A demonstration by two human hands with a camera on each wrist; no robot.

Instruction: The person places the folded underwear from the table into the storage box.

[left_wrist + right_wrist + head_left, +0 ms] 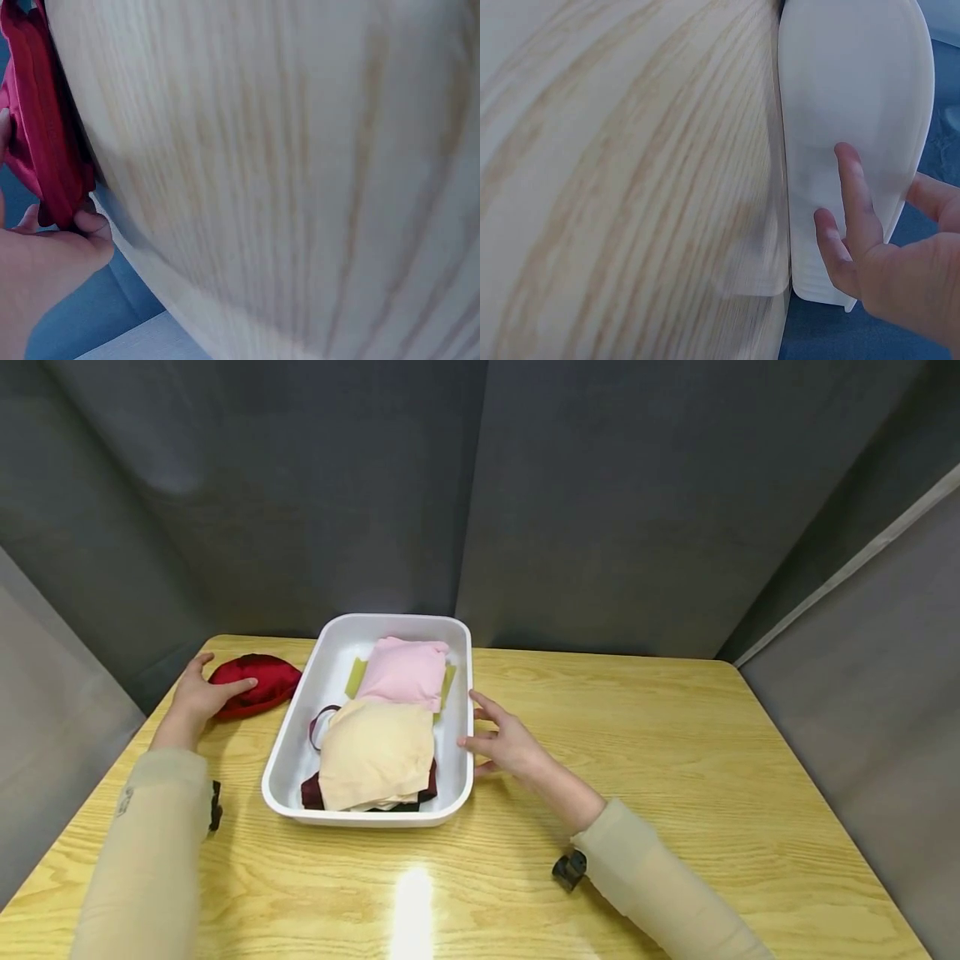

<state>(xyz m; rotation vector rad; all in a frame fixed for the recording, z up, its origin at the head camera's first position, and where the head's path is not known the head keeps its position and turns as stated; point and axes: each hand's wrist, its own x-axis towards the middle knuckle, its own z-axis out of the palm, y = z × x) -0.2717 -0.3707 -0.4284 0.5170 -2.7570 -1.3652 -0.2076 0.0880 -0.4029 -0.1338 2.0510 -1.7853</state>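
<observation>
My left hand [201, 697] grips a rounded red satin cloth item [266, 683] at the table's far left, its thumb across the top. In the left wrist view, fingertips bend at the lower end of the red satin [49, 127]. A white plastic bin [279, 777] stands just right of it. At the bin's right side is my right hand [513, 747], thumb over the rim and spread fingers on the outer wall, as the right wrist view shows beside the bin's side [847, 90]. Inside lie a pink cushion-like pouch [405, 672] and folded cream cloth [378, 752].
Under the pink pouch show edges of an olive-yellow piece [356, 678]. Dark maroon cloth [311, 792] peeks out below the cream cloth, with a thin maroon loop [313, 731] nearby. The wooden table [675, 760] extends to the right; dark grey curtains [600, 510] stand behind it.
</observation>
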